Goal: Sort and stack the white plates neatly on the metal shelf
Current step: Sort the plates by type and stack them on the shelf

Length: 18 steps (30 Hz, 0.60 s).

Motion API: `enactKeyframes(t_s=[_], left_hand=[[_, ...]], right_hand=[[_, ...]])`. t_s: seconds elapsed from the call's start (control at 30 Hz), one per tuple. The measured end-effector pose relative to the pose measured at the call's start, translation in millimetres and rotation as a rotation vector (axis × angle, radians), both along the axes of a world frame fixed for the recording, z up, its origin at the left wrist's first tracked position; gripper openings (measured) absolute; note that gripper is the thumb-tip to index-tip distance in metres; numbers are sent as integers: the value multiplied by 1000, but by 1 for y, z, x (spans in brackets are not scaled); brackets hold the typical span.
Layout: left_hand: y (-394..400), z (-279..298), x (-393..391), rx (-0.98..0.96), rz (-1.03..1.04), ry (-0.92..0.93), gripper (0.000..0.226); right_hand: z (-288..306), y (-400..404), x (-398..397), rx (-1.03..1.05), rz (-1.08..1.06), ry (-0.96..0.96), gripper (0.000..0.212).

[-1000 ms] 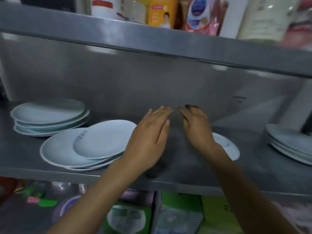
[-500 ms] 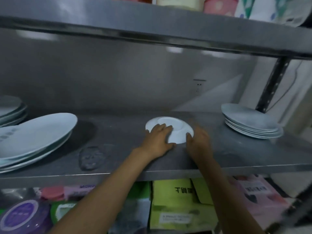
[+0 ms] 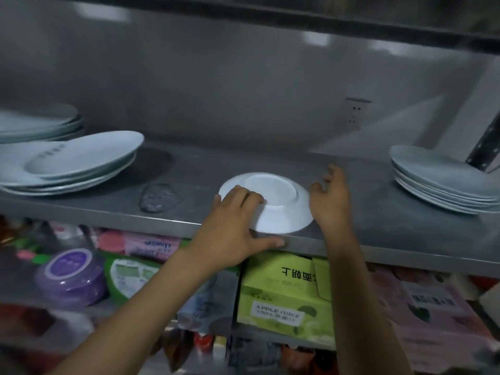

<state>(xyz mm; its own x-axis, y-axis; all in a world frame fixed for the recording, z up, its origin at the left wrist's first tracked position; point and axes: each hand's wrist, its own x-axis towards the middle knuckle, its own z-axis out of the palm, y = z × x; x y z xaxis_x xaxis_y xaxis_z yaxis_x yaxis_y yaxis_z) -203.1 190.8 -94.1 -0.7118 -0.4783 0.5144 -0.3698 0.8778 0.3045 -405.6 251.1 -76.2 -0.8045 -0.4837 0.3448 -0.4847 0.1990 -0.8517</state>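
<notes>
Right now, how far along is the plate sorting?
Partly done: stacks sit at the far left and right, though the front-left pile looks uneven. In hand: the left hand holds an upturned small plate at the shelf edge; the right hand hovers beside it. It remains unstacked.

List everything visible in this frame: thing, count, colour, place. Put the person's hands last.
small plate: one, white, upside down at the shelf's front edge, centre
left stack: several plates, white, left on the shelf, top ones askew
back stack: several plates, white, far left, behind the left stack
right stack: several plates, white, right on the shelf
shelf: one, grey metal, carries all the plates
juice box: one, green, below the shelf
purple tub: one, purple, below the shelf, left
left hand: fingers curled over the small plate's left side, thumb along the shelf's front edge
right hand: loosely open beside the small plate's right rim; contact unclear
</notes>
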Motion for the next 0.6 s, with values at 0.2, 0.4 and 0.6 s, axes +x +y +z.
enactKeyframes(t_s=[0.2, 0.4, 0.6], left_hand=[[8, -2, 33, -173, 42, -22, 54], [17, 2, 56, -222, 161, 58, 79], [0, 19, 77, -314, 226, 207, 52]], right_hand=[[3, -4, 5, -86, 50, 31, 41], [7, 1, 16, -180, 143, 105, 30], [18, -7, 42, -314, 282, 74, 28]])
